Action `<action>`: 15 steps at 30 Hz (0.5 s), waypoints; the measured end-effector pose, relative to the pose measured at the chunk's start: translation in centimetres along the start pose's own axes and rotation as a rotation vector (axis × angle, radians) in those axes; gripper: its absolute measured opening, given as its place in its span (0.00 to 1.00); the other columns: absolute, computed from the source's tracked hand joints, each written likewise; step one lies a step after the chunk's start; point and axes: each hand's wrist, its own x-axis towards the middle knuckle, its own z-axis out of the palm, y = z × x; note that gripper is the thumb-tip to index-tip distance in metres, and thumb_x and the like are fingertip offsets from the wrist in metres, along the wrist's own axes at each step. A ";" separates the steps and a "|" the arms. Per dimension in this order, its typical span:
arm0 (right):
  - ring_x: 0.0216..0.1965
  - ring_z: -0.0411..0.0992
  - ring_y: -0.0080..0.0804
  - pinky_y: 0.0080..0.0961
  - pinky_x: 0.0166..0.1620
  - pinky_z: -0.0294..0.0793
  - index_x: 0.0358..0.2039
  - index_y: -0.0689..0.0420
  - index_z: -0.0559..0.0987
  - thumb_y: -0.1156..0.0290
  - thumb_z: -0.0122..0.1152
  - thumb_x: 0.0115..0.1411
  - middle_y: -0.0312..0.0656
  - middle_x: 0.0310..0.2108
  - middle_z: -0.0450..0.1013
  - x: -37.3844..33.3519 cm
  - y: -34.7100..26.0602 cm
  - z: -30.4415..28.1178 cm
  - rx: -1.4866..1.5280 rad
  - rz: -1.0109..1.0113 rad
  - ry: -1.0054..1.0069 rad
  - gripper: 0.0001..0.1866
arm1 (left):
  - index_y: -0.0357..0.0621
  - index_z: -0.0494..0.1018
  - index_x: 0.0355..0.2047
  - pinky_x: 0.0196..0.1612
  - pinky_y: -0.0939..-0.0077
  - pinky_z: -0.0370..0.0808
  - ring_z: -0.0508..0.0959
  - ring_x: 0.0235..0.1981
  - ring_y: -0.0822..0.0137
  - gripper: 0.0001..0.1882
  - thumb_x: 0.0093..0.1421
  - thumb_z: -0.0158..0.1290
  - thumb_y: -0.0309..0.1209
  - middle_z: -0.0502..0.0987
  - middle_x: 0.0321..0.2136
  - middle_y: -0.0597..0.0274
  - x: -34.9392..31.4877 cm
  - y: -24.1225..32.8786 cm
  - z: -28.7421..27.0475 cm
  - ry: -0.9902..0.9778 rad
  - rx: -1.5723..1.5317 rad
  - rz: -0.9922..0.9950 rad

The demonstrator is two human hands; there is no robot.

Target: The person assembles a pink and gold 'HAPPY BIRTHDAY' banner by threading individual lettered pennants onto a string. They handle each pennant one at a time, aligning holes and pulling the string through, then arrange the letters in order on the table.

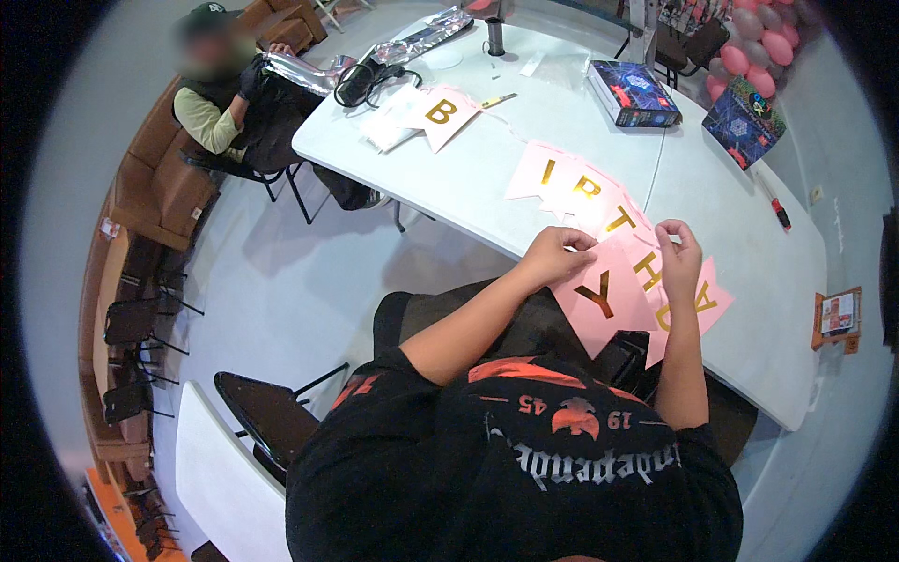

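Note:
My left hand (pixel 559 256) pinches the top corner of a pink swallow-tailed pennant (pixel 611 323) with a gold letter on it. The pennant hangs past the table's near edge, over my lap. Just to the right, my right hand (pixel 681 248) is raised with thumb and forefinger closed together; whatever thin thing lies between them is too small to make out. Beneath and beyond both hands, more lettered pink pennants (pixel 552 175) overlap in a row on the table. Another single pennant (pixel 442 114) lies farther left, with a thin ribbon trailing from it.
The white table (pixel 449 178) bears a yellow cutter (pixel 498 100), a black cable (pixel 361 84), silver foil (pixel 426 42), a patterned box (pixel 635 92), its lid (pixel 744 124) and a red-black screwdriver (pixel 780 211). A seated person (pixel 229 103) holds silver foil at the left. Balloons (pixel 763 42) hang far right.

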 end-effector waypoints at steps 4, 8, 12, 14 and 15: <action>0.25 0.69 0.23 0.22 0.31 0.69 0.39 0.61 0.77 0.68 0.56 0.56 0.41 0.26 0.75 2.3 2.1 -2.6 -0.215 -0.060 0.190 0.13 | 0.40 0.78 0.35 0.29 0.79 0.73 0.76 0.24 0.74 0.12 0.49 0.60 0.29 0.79 0.27 0.62 -0.5 -0.1 -0.6 -0.031 -0.020 -0.052; 0.21 0.67 0.21 0.20 0.26 0.66 0.36 0.63 0.78 0.55 0.50 0.59 0.42 0.26 0.77 2.2 1.2 -3.2 -0.403 0.300 -0.160 0.22 | 0.41 0.79 0.34 0.28 0.80 0.72 0.75 0.22 0.75 0.12 0.48 0.62 0.31 0.79 0.26 0.62 -0.9 0.6 -1.1 -0.049 0.075 -0.007; 0.15 0.56 0.13 0.14 0.18 0.52 0.29 0.58 0.79 0.59 0.56 0.57 0.30 0.17 0.70 -1.1 -1.4 -1.4 0.094 0.460 -0.627 0.14 | 0.41 0.78 0.33 0.27 0.81 0.72 0.74 0.22 0.77 0.13 0.46 0.63 0.30 0.79 0.25 0.62 -0.9 1.4 -1.1 -0.030 0.080 0.011; 0.13 0.52 0.11 0.14 0.16 0.47 0.23 0.57 0.78 0.66 0.59 0.55 0.23 0.13 0.60 -1.9 -2.4 -0.5 0.043 0.366 -0.767 0.09 | 0.40 0.77 0.35 0.27 0.82 0.71 0.74 0.23 0.78 0.14 0.47 0.63 0.29 0.78 0.24 0.63 -0.9 1.5 -1.0 -0.035 -0.014 -0.009; 0.13 0.52 0.11 0.14 0.16 0.46 0.22 0.57 0.77 0.66 0.59 0.56 0.23 0.13 0.60 -2.0 -2.8 -0.3 0.099 0.367 -0.679 0.10 | 0.39 0.76 0.36 0.26 0.83 0.70 0.74 0.24 0.78 0.15 0.47 0.63 0.28 0.78 0.24 0.64 -1.0 1.4 -1.1 -0.041 -0.055 -0.033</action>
